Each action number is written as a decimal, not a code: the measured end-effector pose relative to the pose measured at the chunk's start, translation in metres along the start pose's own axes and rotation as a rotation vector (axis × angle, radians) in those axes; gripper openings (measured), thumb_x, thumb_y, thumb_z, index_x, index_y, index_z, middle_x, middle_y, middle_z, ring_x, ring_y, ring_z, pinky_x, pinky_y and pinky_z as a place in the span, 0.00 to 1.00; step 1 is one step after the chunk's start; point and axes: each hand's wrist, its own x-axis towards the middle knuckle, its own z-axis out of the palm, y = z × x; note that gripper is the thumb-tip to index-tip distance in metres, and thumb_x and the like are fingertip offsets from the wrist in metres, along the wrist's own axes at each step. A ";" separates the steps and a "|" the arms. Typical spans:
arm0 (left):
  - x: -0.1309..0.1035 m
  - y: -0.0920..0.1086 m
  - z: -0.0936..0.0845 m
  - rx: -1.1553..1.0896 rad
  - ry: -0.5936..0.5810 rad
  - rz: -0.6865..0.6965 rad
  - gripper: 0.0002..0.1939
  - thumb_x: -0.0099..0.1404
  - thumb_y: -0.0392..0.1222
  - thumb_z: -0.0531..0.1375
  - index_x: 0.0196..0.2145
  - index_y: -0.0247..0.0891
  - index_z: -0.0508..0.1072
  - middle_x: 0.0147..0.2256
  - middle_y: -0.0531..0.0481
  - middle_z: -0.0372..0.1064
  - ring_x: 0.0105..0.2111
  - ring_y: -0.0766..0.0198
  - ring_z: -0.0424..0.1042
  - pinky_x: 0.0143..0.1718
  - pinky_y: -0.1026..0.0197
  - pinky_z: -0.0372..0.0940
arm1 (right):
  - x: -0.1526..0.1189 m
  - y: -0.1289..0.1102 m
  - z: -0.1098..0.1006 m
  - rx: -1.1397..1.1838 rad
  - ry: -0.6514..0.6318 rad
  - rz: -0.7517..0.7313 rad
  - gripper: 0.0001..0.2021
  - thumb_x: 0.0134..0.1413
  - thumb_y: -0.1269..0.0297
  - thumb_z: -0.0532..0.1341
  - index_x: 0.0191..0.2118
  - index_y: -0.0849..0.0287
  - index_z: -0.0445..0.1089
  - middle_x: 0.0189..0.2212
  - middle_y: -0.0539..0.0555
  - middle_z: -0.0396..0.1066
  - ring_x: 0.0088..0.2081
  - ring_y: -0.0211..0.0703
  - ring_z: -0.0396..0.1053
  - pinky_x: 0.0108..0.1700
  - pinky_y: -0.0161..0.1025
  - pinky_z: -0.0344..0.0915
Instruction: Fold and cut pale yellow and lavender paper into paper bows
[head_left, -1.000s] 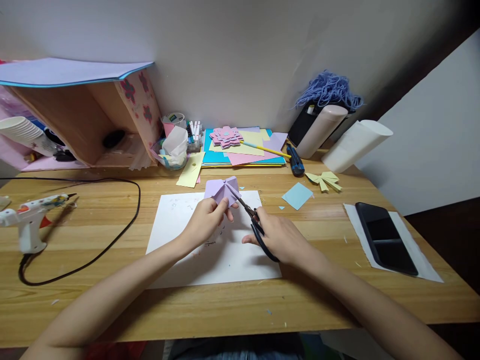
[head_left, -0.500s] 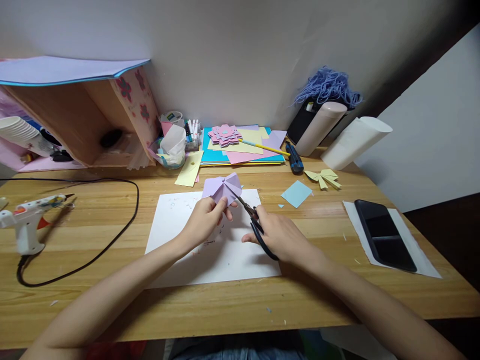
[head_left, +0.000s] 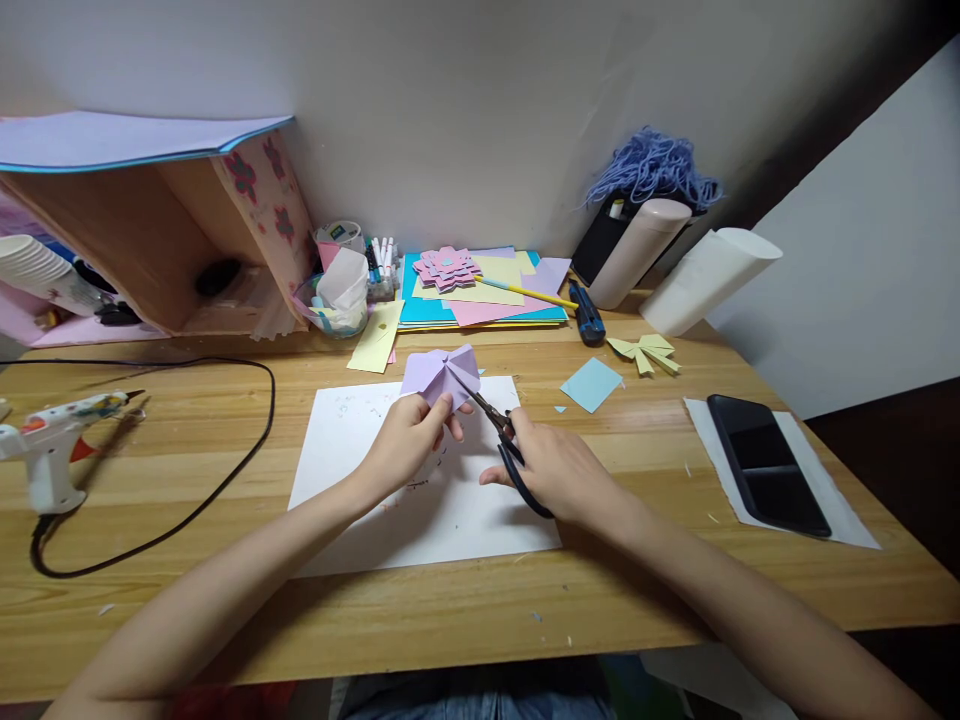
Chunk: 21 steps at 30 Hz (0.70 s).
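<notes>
Pinched between the thumb and fingers of my left hand (head_left: 409, 440) is a folded, creased piece of purple paper (head_left: 431, 374). My right hand (head_left: 559, 465) grips black-handled scissors (head_left: 493, 415), whose blades lie at the purple paper, just above my left fingertips. Both hands are over a white sheet (head_left: 337, 520) with small marks on it. To the right of them lies a light blue paper square (head_left: 592, 385), with a yellow paper bow (head_left: 645, 354) beyond it.
A glue gun (head_left: 56, 450) and its looped black cord lie left. Behind are a cardboard box (head_left: 266, 210), coloured papers with a pink paper flower (head_left: 447, 269), a blue cutter (head_left: 587, 315), a bottle (head_left: 641, 250) and a white roll (head_left: 709, 282). A phone (head_left: 766, 465) lies right.
The whole view has shifted slightly. My hands, the purple paper and the scissors keep nearly the same positions relative to each other.
</notes>
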 end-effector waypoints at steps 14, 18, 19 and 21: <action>-0.001 0.002 0.000 0.008 -0.019 0.000 0.24 0.64 0.53 0.47 0.35 0.31 0.75 0.20 0.51 0.67 0.17 0.70 0.57 0.23 0.66 0.55 | 0.000 -0.002 0.004 -0.025 0.043 -0.001 0.28 0.49 0.36 0.51 0.38 0.61 0.57 0.34 0.62 0.72 0.35 0.56 0.72 0.29 0.38 0.57; -0.001 0.003 0.000 0.007 -0.016 0.009 0.24 0.64 0.52 0.47 0.35 0.31 0.75 0.20 0.51 0.67 0.17 0.70 0.57 0.22 0.66 0.55 | 0.001 -0.001 0.006 -0.028 0.063 -0.006 0.28 0.48 0.36 0.51 0.38 0.60 0.57 0.34 0.62 0.72 0.36 0.57 0.72 0.29 0.38 0.57; -0.001 0.003 0.000 0.007 -0.015 0.010 0.24 0.64 0.52 0.47 0.35 0.31 0.75 0.20 0.51 0.67 0.17 0.70 0.57 0.22 0.66 0.55 | 0.001 -0.001 0.007 -0.028 0.062 -0.007 0.28 0.48 0.36 0.51 0.38 0.60 0.57 0.34 0.62 0.72 0.35 0.57 0.72 0.29 0.39 0.58; -0.001 0.002 0.001 0.005 -0.015 0.005 0.24 0.64 0.52 0.47 0.35 0.31 0.75 0.20 0.50 0.68 0.17 0.70 0.57 0.22 0.66 0.55 | 0.002 0.000 0.007 -0.030 0.060 -0.009 0.29 0.48 0.35 0.51 0.38 0.60 0.57 0.33 0.62 0.72 0.35 0.57 0.72 0.29 0.39 0.57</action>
